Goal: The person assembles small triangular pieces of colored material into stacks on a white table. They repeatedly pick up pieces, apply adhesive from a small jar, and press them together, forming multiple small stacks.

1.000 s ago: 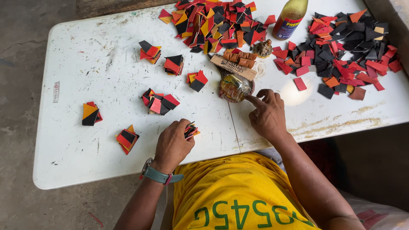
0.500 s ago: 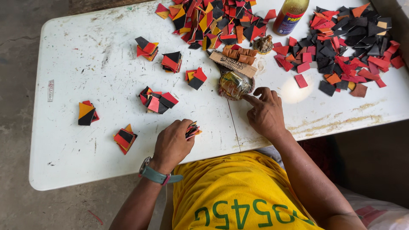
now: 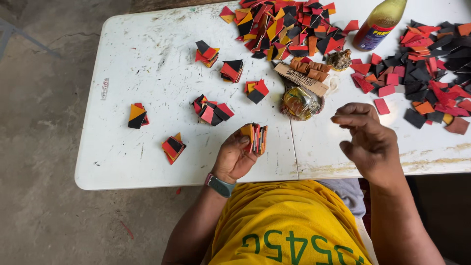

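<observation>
Head view: left hand [image 3: 234,158] pinches a stack of patches [image 3: 255,138] upright on the table [image 3: 147,64], keeping edges squared; right hand [image 3: 369,140] hovers loose, empty, near the glue jar [image 3: 299,102].

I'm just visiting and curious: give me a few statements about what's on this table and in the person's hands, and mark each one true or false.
1. The left hand holds a stack of small coloured pieces. True.
2. The right hand grips the bottle. False: it is raised over the white table, fingers loosely curled and holding nothing, while the bottle stands apart at the far edge.
3. A watch sits on the left wrist. True.
4. The loose pieces on the table are all blue and green. False: they are red, orange, yellow and black.
5. A small glass jar lies between the two hands, further up the table. True.
</observation>
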